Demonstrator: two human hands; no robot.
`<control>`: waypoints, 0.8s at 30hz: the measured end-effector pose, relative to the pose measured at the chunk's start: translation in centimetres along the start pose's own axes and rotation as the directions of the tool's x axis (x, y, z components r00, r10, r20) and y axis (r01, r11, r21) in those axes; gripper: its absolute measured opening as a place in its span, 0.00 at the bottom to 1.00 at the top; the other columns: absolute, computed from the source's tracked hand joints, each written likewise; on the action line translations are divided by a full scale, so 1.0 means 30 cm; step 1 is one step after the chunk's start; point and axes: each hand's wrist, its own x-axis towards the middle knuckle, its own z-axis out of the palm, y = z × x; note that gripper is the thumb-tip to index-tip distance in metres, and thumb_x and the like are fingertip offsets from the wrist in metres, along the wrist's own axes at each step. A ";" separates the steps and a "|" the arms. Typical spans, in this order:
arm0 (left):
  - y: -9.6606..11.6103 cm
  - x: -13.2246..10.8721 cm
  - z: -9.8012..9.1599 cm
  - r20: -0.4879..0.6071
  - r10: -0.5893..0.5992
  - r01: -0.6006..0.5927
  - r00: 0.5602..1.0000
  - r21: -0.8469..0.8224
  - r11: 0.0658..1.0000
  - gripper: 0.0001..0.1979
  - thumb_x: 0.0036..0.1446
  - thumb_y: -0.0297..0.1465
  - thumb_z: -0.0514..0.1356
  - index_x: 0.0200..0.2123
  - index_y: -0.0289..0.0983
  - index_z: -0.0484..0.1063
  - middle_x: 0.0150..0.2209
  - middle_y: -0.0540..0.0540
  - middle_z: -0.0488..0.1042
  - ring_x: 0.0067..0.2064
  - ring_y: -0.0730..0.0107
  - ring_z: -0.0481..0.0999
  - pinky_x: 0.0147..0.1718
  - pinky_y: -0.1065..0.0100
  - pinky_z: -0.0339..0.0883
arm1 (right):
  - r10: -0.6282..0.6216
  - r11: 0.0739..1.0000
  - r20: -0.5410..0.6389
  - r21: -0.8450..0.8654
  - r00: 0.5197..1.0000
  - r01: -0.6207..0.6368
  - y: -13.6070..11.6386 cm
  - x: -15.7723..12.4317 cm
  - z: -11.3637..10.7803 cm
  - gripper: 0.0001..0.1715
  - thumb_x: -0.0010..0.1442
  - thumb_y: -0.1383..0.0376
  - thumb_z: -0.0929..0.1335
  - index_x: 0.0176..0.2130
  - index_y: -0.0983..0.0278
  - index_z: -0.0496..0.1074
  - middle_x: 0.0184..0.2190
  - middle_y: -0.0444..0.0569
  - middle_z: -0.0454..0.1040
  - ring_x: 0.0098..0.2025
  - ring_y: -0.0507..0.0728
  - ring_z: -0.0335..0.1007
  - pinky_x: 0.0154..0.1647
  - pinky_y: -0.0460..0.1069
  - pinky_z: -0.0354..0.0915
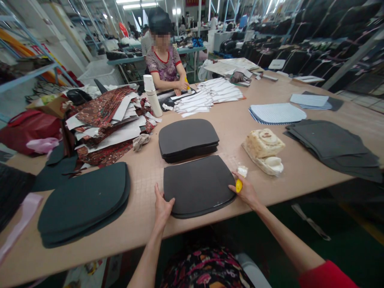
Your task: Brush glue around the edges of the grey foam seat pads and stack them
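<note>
A stack of dark grey rounded panels (199, 186) lies at the table's front edge before me. My left hand (163, 206) is at its left side, fingers spread, the thumb against the edge. At the right side is my right hand (246, 192), its fingertips touching the panels while it grips a small yellow-handled brush (239, 185) with a whitish head. Just behind sits a second stack of dark panels (189, 138). A glue-crusted, cream-coloured container (264, 146) stands right of the stacks, on a plastic sheet.
Dark green panels (87, 200) are stacked at left, behind them patterned fabric pieces (102, 116). Grey sheets (333, 140) and striped pieces (277, 113) lie at right. Across the table (144, 216), a co-worker (165, 60) works beside white strips (210, 96) and a white bottle (153, 100).
</note>
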 end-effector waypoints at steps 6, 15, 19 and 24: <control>0.001 -0.004 0.001 0.003 0.011 -0.011 1.000 0.033 0.999 0.54 0.37 0.25 0.67 0.63 0.41 0.38 0.47 0.40 0.72 0.48 0.56 0.74 0.50 0.53 0.66 | 0.001 1.000 0.054 -0.010 0.999 0.000 0.006 0.002 -0.006 0.36 0.51 0.60 0.67 0.58 0.62 0.58 0.47 0.53 0.69 0.46 0.62 0.67 0.48 0.57 0.63; -0.017 -0.003 0.001 0.000 0.031 -0.031 1.000 0.035 0.999 0.53 0.36 0.24 0.66 0.63 0.41 0.39 0.46 0.41 0.73 0.49 0.55 0.73 0.50 0.53 0.66 | -0.023 1.000 0.069 -0.012 0.997 0.024 -0.004 -0.001 -0.006 0.36 0.52 0.60 0.66 0.59 0.63 0.57 0.50 0.55 0.68 0.47 0.63 0.67 0.47 0.57 0.63; -0.013 -0.006 -0.002 0.007 0.046 -0.046 0.999 0.048 0.998 0.53 0.37 0.24 0.66 0.63 0.41 0.40 0.45 0.42 0.73 0.49 0.55 0.73 0.50 0.53 0.66 | -0.018 1.000 0.074 -0.017 0.997 0.020 -0.004 -0.004 -0.005 0.36 0.53 0.61 0.66 0.59 0.62 0.57 0.51 0.55 0.68 0.47 0.62 0.68 0.47 0.57 0.64; 0.000 -0.013 0.003 0.015 0.072 -0.074 0.997 0.141 0.987 0.51 0.40 0.24 0.64 0.63 0.40 0.39 0.48 0.39 0.71 0.52 0.52 0.70 0.52 0.51 0.63 | -0.040 0.999 0.066 -0.004 0.997 0.040 0.005 -0.006 0.004 0.36 0.53 0.62 0.66 0.60 0.63 0.57 0.52 0.55 0.67 0.51 0.63 0.65 0.49 0.57 0.63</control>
